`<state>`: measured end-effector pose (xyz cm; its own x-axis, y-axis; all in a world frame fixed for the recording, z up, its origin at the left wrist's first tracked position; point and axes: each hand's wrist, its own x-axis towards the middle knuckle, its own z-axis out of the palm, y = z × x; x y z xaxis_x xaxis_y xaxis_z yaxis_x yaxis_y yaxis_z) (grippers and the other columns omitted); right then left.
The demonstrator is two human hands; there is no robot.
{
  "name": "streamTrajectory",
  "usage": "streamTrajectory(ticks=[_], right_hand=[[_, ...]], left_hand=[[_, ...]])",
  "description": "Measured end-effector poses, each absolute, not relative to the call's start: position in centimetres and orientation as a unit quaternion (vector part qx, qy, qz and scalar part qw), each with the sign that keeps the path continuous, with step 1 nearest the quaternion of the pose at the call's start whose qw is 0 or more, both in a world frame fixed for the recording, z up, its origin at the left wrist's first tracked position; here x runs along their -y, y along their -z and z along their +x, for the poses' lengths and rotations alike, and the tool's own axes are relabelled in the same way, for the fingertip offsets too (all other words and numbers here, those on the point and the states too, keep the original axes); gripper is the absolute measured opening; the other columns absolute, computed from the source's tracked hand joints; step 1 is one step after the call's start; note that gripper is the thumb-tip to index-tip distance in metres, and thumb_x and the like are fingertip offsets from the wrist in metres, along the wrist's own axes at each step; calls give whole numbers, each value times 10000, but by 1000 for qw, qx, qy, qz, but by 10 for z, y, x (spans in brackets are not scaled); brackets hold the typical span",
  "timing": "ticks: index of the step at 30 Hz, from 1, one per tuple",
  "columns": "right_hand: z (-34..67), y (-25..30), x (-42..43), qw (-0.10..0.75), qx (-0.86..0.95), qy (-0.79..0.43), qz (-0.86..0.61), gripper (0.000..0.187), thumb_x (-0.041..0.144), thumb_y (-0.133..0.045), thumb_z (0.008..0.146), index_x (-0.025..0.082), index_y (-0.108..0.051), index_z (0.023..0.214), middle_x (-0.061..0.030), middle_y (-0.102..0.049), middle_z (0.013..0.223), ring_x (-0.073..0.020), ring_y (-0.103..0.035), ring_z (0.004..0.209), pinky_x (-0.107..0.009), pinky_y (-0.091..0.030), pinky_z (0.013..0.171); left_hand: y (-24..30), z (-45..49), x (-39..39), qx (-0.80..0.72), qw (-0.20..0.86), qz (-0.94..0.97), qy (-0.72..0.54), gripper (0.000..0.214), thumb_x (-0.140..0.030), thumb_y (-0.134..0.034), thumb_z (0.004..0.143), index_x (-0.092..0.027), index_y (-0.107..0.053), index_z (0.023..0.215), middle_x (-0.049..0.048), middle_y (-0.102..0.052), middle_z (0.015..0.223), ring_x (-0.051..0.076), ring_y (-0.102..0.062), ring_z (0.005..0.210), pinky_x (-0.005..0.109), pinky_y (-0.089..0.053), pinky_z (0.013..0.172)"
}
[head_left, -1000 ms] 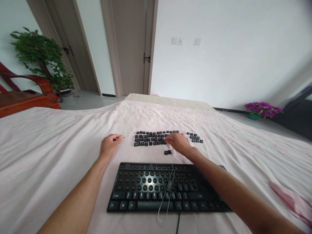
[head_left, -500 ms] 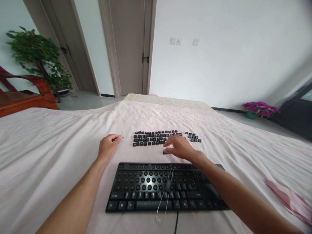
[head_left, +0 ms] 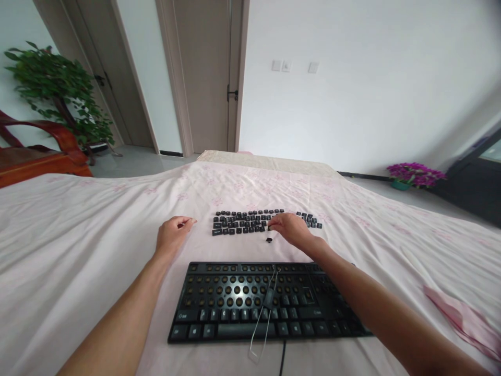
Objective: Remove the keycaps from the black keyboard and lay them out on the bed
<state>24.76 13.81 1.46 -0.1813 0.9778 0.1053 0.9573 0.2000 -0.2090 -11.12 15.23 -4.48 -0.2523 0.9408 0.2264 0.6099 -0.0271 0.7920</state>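
My right hand point(head_left: 293, 228) pinches a black keycap point(head_left: 269, 227) between thumb and fingertips, at the right end of the nearest row of loose keycaps point(head_left: 238, 230). Just below the fingers, another single keycap point(head_left: 269, 240) lies apart on the cloth. My left hand point(head_left: 174, 233) rests left of the rows, its fingers curled and closed, with nothing visible in them. Nearer to me lies a black keyboard point(head_left: 250, 330), its upper rows mostly stripped to bare round key posts. A wire keycap puller point(head_left: 269, 298) lies across it; my right forearm hides part of its right side.
A small group of keycaps point(head_left: 314, 222) sits right of my right hand. Wrinkled pale pink cloth point(head_left: 109, 235) covers the surface, with a darker pink cloth point(head_left: 462, 318) at right. A cable point(head_left: 283, 357) runs from the keyboard towards me.
My right hand has shifted slightly up and right, its fingers closing in a pinch at the end of the nearest keycap row. The single keycap below is now uncovered. My left hand stays put.
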Motion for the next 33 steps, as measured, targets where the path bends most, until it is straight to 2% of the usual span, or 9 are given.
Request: streamTrajectory(ticks=[12, 18, 23, 26, 30, 33], right_hand=[[248, -5, -145, 86, 777, -30, -623, 236, 302, -550, 859, 308, -753, 980, 14, -734, 1039, -203, -654, 973, -248, -454, 786], [251, -10, -141, 115, 769, -28, -629, 241, 315, -535, 868, 308, -747, 982, 16, -743, 999, -204, -667, 934, -252, -454, 766], [253, -19, -128, 121, 770, -92, -619, 195, 352, -584, 829, 287, -758, 888, 17, -749, 884, -177, -673, 812, -237, -445, 693], [250, -22, -118, 109, 779, -114, -607, 193, 377, -607, 808, 283, -767, 862, 8, -747, 886, -179, -667, 799, -244, -442, 685], [244, -19, -110, 91, 787, -131, -597, 189, 327, -620, 790, 286, -776, 888, -2, -744, 899, -187, -659, 824, -249, -441, 707], [242, -16, -109, 80, 785, -129, -600, 180, 290, -665, 735, 278, -766, 883, 9, -736, 872, -180, -650, 792, -241, -426, 665]], left_hand=[[43, -111, -152, -675, 191, 581, -413, 380, -532, -589, 741, -202, -739, 855, 38, -745, 918, 220, -667, 831, 272, -461, 730], [44, -112, -152, -673, 190, 586, -410, 387, -537, -580, 746, -202, -737, 860, 42, -746, 916, 225, -666, 832, 279, -461, 734], [44, -112, -153, -675, 190, 585, -408, 392, -540, -578, 742, -204, -738, 864, 46, -745, 932, 227, -665, 842, 282, -463, 744], [45, -112, -153, -673, 195, 586, -407, 395, -542, -578, 740, -199, -735, 858, 52, -743, 934, 234, -665, 855, 282, -465, 746], [44, -112, -152, -669, 196, 589, -408, 392, -536, -580, 741, -199, -734, 867, 53, -741, 948, 234, -667, 860, 283, -466, 767], [43, -112, -151, -670, 192, 590, -408, 389, -533, -576, 744, -203, -736, 875, 51, -742, 959, 234, -670, 860, 281, -466, 769]])
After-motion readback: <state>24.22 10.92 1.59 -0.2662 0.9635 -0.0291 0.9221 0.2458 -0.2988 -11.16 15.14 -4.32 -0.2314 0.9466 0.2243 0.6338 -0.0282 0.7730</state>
